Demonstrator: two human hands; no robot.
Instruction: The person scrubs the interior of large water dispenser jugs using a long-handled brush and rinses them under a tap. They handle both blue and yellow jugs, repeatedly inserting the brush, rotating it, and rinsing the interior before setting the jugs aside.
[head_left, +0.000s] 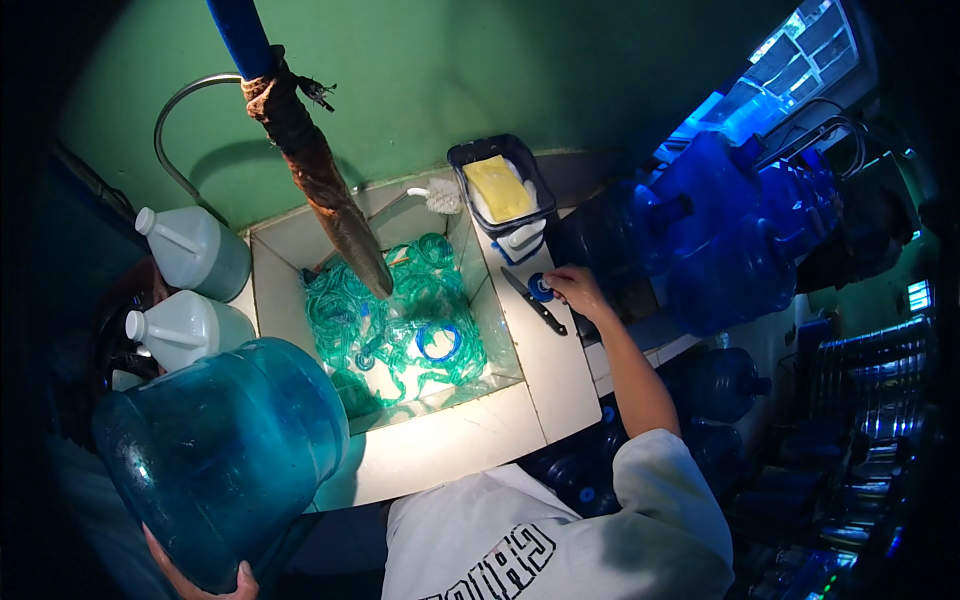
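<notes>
Big blue water jug (222, 455) held over the sink's (440, 440) left edge.
The left hand (205, 580) grips the jug's bottom. The right hand (575, 288) grasps a small blue cap (540, 288) on the sink's right edge, beside a knife (533, 302).

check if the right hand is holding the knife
No, the right hand rests on a small blue cap on the ledge, while the knife lies beside it, untouched.

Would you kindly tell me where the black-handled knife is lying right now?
In the head view, the knife lies on the white ledge right of the sink basin, just left of the right hand and below the black tray.
</notes>
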